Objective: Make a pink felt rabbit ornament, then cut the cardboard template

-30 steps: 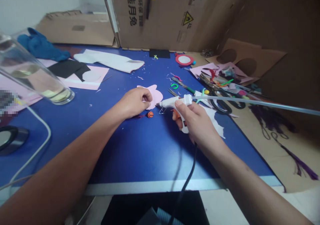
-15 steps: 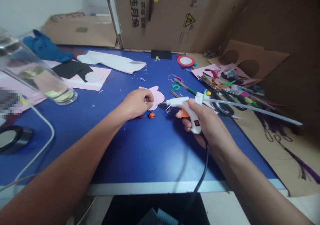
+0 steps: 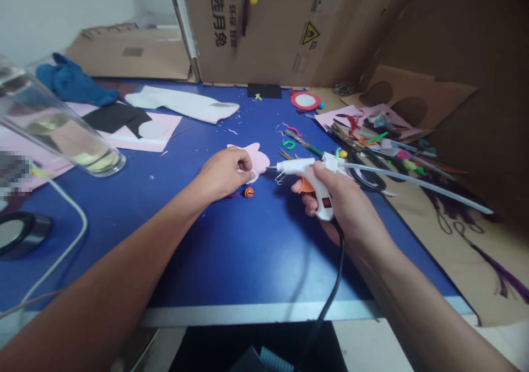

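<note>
A white glue gun [image 3: 300, 167] with an orange trigger is held in my right hand [image 3: 336, 195], its metal nozzle pointing left at the right edge of a pink flower-shaped piece [image 3: 259, 160]. Whether the nozzle touches the piece is too small to tell. My left hand [image 3: 227, 173] has its fingers pinched together over the left part of that pink piece, gripping it. Just below the fingers lies an orange bell [image 3: 248, 192] with dark threads. A long clear glue stick [image 3: 421, 183] sticks out of the gun's back, and a black cord hangs from its handle.
At left stand a clear glass of liquid [image 3: 103, 161], black tape [image 3: 25, 234] and a white cable. White cloth [image 3: 182, 102] lies behind. Scissors [image 3: 363, 168], pliers and colourful scraps are heaped at right, near a red ring [image 3: 306, 101]. Cardboard [image 3: 264, 30] walls the back.
The glue gun's nozzle has shifted very slightly relative to the pink piece. The whole view has moved a little; both hands keep their grips.
</note>
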`<state>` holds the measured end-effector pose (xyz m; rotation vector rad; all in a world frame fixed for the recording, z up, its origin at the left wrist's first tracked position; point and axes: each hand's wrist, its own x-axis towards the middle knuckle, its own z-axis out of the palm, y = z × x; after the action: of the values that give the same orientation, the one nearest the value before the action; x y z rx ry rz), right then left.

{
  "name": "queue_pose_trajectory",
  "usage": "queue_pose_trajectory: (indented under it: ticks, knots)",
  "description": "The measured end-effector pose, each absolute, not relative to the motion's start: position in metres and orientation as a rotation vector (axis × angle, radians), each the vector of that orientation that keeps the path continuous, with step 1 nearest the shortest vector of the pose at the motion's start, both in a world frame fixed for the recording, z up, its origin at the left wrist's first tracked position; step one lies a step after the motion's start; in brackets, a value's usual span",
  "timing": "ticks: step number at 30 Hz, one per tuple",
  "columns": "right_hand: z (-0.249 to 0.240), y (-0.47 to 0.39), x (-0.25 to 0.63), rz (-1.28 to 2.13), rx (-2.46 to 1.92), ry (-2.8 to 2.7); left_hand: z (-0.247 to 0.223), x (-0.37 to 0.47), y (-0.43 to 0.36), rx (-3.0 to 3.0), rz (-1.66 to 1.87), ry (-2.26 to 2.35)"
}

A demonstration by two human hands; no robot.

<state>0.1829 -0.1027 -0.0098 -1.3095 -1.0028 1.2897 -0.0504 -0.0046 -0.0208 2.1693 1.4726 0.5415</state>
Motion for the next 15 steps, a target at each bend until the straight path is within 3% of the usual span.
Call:
queue_pose_trajectory:
  ticks: [15]
  knots:
    - [-0.0025, -0.1046, 0.1800, 1.253, -1.373, -1.085, -0.0231, -0.0483, -0.0061, 2.213, 0.559, 1.497]
